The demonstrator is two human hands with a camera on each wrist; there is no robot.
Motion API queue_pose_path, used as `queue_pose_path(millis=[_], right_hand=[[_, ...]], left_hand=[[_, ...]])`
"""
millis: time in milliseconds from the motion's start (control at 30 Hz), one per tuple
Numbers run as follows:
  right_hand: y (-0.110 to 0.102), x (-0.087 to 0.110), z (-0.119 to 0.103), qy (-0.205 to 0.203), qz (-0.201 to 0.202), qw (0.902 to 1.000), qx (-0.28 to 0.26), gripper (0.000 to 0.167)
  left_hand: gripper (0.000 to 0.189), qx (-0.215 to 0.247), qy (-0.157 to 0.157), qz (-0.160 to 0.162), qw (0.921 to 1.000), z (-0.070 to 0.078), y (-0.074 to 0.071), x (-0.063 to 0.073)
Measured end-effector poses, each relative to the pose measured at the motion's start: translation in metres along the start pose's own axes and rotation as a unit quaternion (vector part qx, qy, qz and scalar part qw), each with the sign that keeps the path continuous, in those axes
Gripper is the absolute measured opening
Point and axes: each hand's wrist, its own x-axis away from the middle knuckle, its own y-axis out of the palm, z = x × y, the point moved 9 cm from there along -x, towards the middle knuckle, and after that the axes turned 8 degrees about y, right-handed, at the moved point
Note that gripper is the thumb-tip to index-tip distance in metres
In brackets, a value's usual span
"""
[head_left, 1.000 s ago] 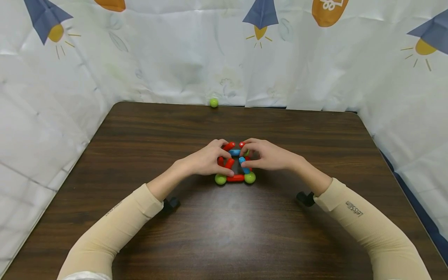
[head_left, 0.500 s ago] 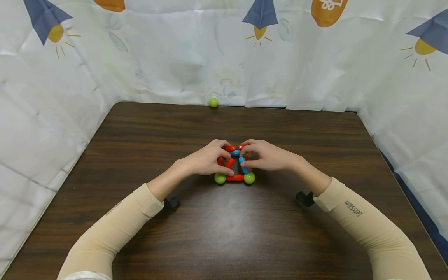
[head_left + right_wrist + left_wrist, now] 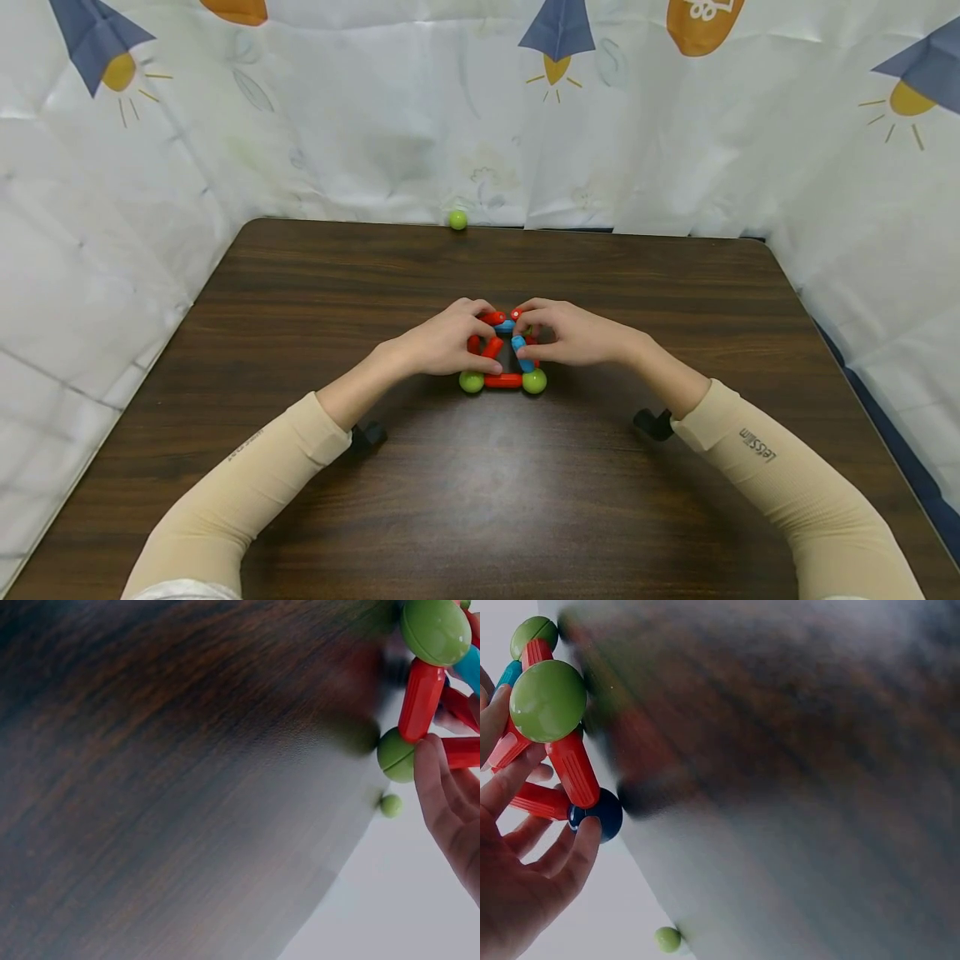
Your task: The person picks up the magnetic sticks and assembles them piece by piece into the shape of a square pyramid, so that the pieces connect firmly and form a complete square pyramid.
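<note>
A frame of magnetic toy rods and balls stands on the table. In the head view a red base rod (image 3: 503,381) joins two green balls (image 3: 534,382) at the front, with a blue rod (image 3: 506,327) at the back. My left hand (image 3: 450,340) holds leaning red rods (image 3: 492,347) on the left side; one fingertip touches the dark blue corner ball (image 3: 600,816). My right hand (image 3: 573,332) pinches a leaning blue rod (image 3: 522,353), while a finger rests by a red rod (image 3: 460,752) at the rear green ball (image 3: 396,755). The palms hide some joints.
A loose green ball (image 3: 457,220) lies at the far edge of the dark wooden table (image 3: 495,517). White printed cloth (image 3: 390,108) hangs behind and along both sides.
The free ends of the two rear red rods have dipped slightly towards the frame since the first frame. Both hands stay almost in place.
</note>
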Motion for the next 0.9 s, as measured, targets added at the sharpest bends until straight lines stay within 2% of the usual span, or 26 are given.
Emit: queue_pose_path(millis=[900], right_hand=[[0.002,0.0005,0.0004,0.002,-0.013,0.9999,0.002,0.013]], left_hand=[[0.028,-0.003,0.008,-0.001,1.0,0.0002,0.0011,-0.0027]])
